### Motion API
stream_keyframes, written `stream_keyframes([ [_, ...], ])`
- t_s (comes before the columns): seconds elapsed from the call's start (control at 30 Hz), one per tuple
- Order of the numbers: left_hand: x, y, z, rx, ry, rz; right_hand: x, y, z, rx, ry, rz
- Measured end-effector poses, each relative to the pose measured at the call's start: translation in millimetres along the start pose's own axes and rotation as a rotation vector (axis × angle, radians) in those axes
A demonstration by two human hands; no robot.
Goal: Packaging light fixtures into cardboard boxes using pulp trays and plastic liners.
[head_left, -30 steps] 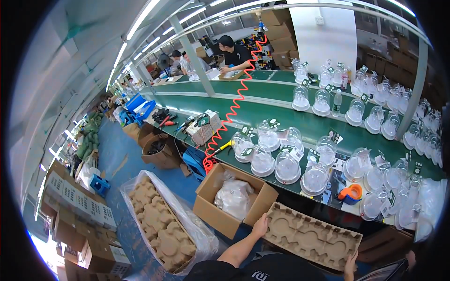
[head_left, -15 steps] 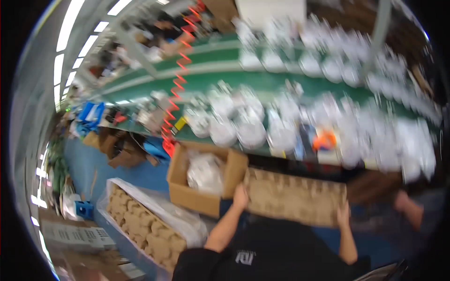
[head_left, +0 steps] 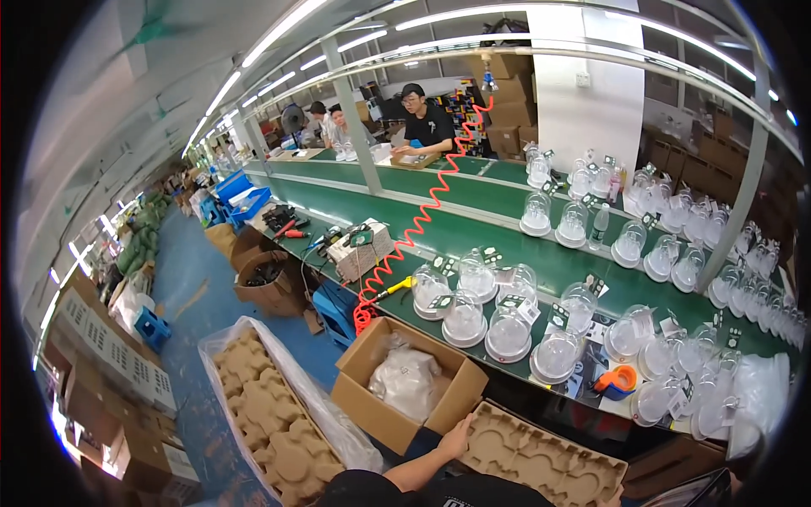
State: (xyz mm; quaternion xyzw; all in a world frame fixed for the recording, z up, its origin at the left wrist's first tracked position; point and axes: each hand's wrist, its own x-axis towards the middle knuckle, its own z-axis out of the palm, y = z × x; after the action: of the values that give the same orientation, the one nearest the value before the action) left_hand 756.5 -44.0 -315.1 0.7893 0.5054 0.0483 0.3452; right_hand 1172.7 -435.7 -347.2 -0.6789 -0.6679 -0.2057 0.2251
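Moulded pulp tray held low at chest, right of open cardboard box. Left hand grips its near-left edge; right hand's grip cannot be told at frame bottom. View steadier than half second ago, tray position unchanged.

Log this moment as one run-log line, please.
left hand: grips pulp tray left edge | right hand: hidden | open carton beside tray

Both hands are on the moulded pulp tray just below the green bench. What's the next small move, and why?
Probably lift the pulp tray slightly and keep it level. The left hand grips its left edge beside the open carton; the right hand is barely visible at the frame's lower edge. The tray's pockets look empty.
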Motion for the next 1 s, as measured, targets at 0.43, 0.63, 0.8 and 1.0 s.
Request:
stream_keyframes([
  [0.43,21.4,-16.1,-7.8,0.027,-0.224,-0.016,-19.5,5.7,-15.4,0.525,-0.424,1.254],
  [0.63,15.5,-2.7,31.0,0.238,-0.149,-0.039,25.8,-24.9,-21.7,0.131,-0.847,1.206],
  [0.8,35.0,-9.8,33.8,0.272,-0.211,0.073,26.1,-29.7,19.2,-0.070,-0.870,0.704],
  [1.0,60.6,-27.6,-4.6,0.377,-0.746,0.510,7.3,-38.0,6.7,-1.002,-0.831,-0.080],
])
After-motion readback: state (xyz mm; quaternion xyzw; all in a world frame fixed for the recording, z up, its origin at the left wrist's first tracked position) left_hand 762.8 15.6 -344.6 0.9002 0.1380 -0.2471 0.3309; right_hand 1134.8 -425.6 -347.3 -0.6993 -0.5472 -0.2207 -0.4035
